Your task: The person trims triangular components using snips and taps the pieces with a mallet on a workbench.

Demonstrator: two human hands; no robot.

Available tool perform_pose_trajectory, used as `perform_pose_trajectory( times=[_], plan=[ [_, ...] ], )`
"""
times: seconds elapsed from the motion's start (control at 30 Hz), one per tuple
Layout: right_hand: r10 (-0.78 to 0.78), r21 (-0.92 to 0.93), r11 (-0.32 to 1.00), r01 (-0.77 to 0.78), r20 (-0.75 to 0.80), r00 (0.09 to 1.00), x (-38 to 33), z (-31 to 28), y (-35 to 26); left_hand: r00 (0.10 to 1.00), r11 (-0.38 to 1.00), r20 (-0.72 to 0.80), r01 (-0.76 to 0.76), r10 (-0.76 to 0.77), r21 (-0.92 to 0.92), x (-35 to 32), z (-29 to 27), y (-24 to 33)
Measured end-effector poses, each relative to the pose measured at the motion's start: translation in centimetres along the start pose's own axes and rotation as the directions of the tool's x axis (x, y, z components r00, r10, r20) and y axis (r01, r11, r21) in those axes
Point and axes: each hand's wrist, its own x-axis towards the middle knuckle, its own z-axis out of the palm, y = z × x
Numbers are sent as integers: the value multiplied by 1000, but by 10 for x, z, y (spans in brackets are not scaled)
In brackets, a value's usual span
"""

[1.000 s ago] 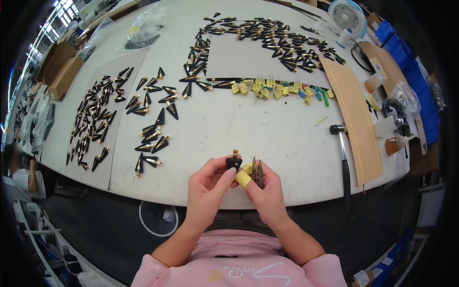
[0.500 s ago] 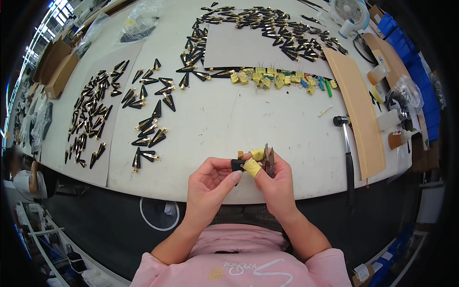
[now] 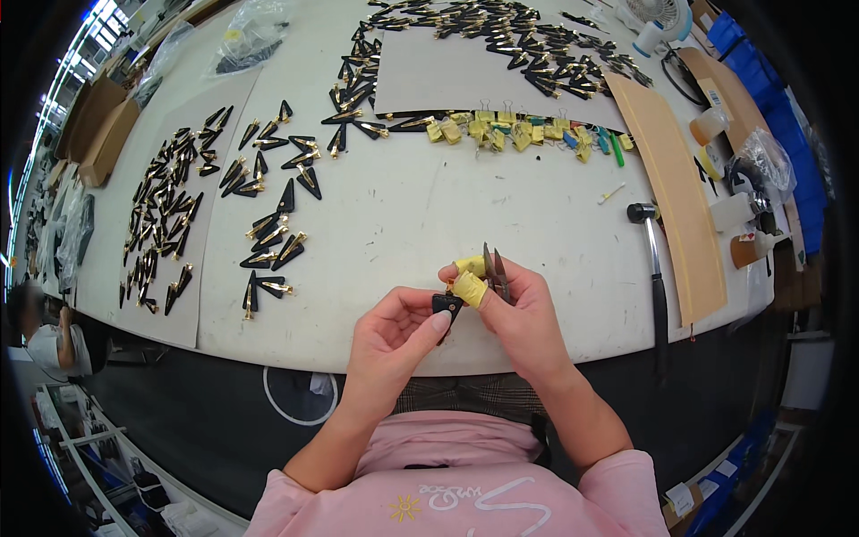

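My left hand [image 3: 390,337] is closed on a black hair clip [image 3: 446,305], its thumb pressed on the front of the clip. A bit of gold metal shows at the clip's top. My right hand [image 3: 528,313] has yellow tape [image 3: 469,288] wrapped round its thumb and a finger, and these touch the clip's upper end. Held in the same hand is a dark metal tool with two pointed blades [image 3: 497,272], slightly apart and pointing away from me; its handles are hidden in the palm.
Black and gold clips [image 3: 170,215] lie on a grey board at the left; more are heaped at the back. Yellow binder clips [image 3: 519,134] line a board's near edge. A hammer [image 3: 650,259] lies right, beside a tan panel [image 3: 671,197], bottles [image 3: 750,251] and a fan [image 3: 658,18].
The black clip has turned more upright in my left hand, its front now facing up. My right hand, with the tool, has shifted slightly left and away from me.
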Motion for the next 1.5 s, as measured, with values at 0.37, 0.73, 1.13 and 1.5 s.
perform_pose_trajectory(
  times=[0.37,0.73,1.13,1.5],
  plan=[
    [-54,19,998,56,-79,995,-1,5,13,1000,1000,-8,17,-17,16,2,2,-11],
    [-76,16,997,77,-55,996,1,9,10,999,997,15,-37,36,71,4,-3,-11],
    [-126,-4,992,126,-87,988,7,7,17,1000,999,10,6,-7,47,5,-7,-7],
    [-90,-4,996,90,-85,992,3,9,15,998,999,-64,-30,31,11,7,1,-9]
  ],
)
